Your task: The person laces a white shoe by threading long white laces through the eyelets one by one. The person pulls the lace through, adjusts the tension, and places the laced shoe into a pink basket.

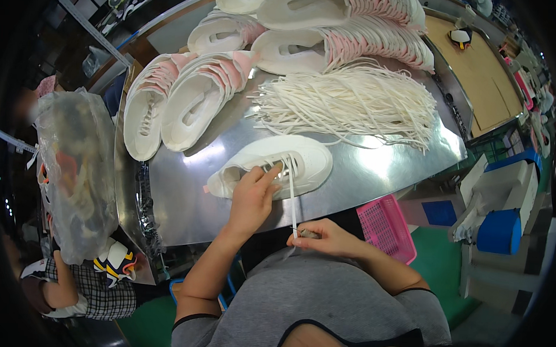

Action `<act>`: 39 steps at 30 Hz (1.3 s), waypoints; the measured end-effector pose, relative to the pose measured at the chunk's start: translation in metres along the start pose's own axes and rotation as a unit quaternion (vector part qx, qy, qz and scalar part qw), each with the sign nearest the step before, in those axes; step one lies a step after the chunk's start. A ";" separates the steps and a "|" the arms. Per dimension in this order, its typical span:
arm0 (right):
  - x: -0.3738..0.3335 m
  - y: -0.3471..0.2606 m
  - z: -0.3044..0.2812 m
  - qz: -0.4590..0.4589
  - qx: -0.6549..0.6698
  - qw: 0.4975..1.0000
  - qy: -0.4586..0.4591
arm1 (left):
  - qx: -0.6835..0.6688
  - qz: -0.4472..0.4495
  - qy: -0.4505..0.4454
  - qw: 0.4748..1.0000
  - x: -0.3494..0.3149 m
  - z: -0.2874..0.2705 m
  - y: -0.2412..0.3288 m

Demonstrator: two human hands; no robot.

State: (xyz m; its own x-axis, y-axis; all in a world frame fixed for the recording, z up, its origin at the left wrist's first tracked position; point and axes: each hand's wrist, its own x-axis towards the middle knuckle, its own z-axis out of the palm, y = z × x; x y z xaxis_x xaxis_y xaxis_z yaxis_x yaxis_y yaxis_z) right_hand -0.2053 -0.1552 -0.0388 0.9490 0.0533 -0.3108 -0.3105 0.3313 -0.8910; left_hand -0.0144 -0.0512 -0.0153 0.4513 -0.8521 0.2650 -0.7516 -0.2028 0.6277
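A white shoe (312, 159) lies on its side on the metal table, its toe to the right and its opening to the left. My left hand (251, 200) is closed on it at the lacing, fingertips among the eyelets. From there a white shoelace (293, 201) runs taut down to my right hand (332, 238), near my body. My right hand pinches the lace and also holds a small hooked tool with a greyish handle (309, 234). The tool's tip is too small to make out clearly.
A heap of loose white laces (354, 106) lies behind the shoe. Nested rows of white-and-pink shoe uppers (368, 45) stand at the back and left. A pink basket (386, 229) sits below the table's right edge. Another person (66, 288) is at far left beside a plastic bag (76, 172).
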 end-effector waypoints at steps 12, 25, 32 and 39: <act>0.076 -0.017 -0.037 -0.301 -0.205 0.871 0.330 | 0.019 -0.017 -0.069 0.997 0.000 0.001 -0.009; 0.044 -0.007 -0.030 -0.220 -0.207 0.882 0.362 | 0.028 -0.091 -0.066 0.993 0.003 0.014 -0.008; 0.025 0.001 -0.016 -0.122 -0.229 0.915 0.311 | 0.078 -0.023 0.001 0.997 0.000 0.018 -0.009; 0.029 0.002 -0.021 -0.118 -0.245 0.912 0.306 | 0.054 0.003 -0.004 0.999 -0.003 0.019 -0.008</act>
State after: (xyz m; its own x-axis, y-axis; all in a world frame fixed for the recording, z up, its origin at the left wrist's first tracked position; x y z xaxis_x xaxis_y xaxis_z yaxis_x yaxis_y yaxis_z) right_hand -0.1792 -0.1728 -0.0564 0.8300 -0.5515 -0.0837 -0.2307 -0.2028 -0.9517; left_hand -0.0189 -0.0562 -0.0346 0.4436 -0.8570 0.2623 -0.8013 -0.2481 0.5444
